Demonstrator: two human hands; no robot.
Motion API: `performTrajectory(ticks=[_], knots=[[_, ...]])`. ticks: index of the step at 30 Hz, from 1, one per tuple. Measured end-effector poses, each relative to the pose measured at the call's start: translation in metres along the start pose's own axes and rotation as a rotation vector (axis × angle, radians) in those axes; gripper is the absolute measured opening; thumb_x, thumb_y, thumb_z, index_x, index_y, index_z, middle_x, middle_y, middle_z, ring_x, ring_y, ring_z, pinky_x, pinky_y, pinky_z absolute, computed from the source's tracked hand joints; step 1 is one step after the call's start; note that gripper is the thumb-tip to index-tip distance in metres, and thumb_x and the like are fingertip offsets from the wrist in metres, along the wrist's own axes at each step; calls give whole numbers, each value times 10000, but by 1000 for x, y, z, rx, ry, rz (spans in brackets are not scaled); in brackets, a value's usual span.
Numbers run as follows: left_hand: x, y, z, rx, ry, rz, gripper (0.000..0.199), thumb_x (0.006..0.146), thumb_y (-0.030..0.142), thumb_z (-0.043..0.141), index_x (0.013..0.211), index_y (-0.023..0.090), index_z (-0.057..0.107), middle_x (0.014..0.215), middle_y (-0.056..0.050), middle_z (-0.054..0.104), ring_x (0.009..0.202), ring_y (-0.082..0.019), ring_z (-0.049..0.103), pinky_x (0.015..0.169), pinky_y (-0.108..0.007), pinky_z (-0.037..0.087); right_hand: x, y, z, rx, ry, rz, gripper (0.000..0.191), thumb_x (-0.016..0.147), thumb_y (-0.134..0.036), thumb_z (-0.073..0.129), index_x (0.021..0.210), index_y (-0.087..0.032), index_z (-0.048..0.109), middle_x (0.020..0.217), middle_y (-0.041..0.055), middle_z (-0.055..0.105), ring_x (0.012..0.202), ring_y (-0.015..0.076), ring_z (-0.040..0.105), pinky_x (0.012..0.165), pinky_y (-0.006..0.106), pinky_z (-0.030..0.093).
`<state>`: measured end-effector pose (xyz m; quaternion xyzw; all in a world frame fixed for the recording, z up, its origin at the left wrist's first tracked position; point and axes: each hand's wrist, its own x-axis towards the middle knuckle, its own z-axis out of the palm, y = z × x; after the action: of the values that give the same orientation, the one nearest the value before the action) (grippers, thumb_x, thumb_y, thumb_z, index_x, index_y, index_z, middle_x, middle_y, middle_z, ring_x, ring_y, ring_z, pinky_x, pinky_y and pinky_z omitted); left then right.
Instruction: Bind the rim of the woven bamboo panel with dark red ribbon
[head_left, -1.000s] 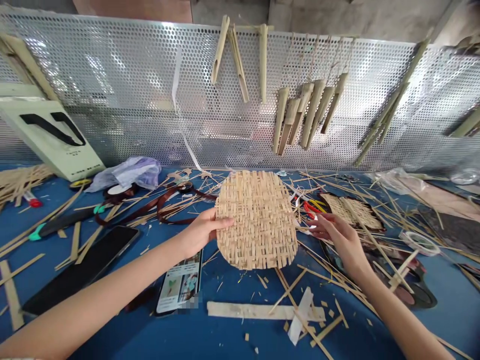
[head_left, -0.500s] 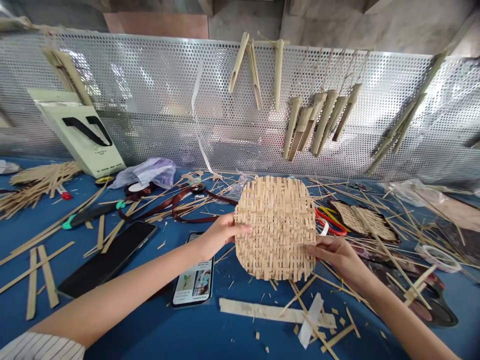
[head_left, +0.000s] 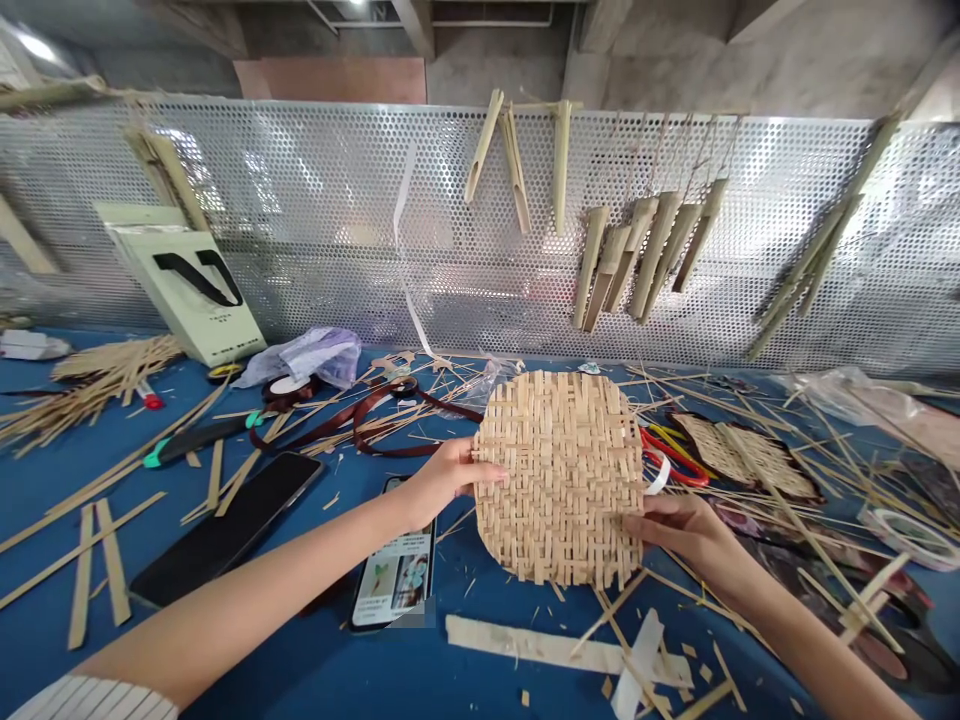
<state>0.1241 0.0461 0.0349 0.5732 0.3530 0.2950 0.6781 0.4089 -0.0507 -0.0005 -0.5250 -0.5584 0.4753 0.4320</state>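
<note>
A woven bamboo panel (head_left: 559, 480) with rounded corners stands raised above the blue table, its flat face toward me. My left hand (head_left: 446, 480) pinches its left edge, thumb across the front. At the lower right edge, my right hand (head_left: 679, 530) grips the panel between thumb and fingers. The fingers behind the weave are hidden. Below my left wrist lies a phone with a lit screen (head_left: 394, 580), partly covered by the forearm. A pale flat strip (head_left: 532, 642) rests on the table beneath the panel.
A dark phone (head_left: 229, 530), a green-tipped tool (head_left: 202, 438) and bamboo strips (head_left: 112, 380) lie at left. Behind them stands a pale box (head_left: 199, 300). A second woven piece (head_left: 750, 455) and a tape roll (head_left: 911, 537) lie right. Bamboo tubes (head_left: 652, 260) hang on the perforated screen (head_left: 315, 230).
The view has tilted up slightly, so most things appear lower and a little to the right. Both hands keep their hold on the woven panel, which looks slightly larger.
</note>
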Motion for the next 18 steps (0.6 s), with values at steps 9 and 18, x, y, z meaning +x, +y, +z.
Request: performTrajectory(ticks=[9, 18], knots=[[4, 14, -6, -126, 43, 168, 162, 764, 320, 644, 876, 203, 659, 852, -14, 645, 778, -149, 565, 678, -262, 423, -1, 3, -1, 18, -65, 24, 273, 705, -425, 733, 810, -173, 750, 706, 54, 631, 672, 203, 579, 622, 293, 488], [6, 16, -13, -225, 162, 118, 172, 714, 334, 704, 806, 193, 669, 776, 5, 639, 702, -134, 568, 622, -252, 391, -3, -4, 6, 12, -90, 58, 261, 700, -424, 742, 742, -166, 746, 625, 46, 580, 627, 180, 560, 597, 263, 479]])
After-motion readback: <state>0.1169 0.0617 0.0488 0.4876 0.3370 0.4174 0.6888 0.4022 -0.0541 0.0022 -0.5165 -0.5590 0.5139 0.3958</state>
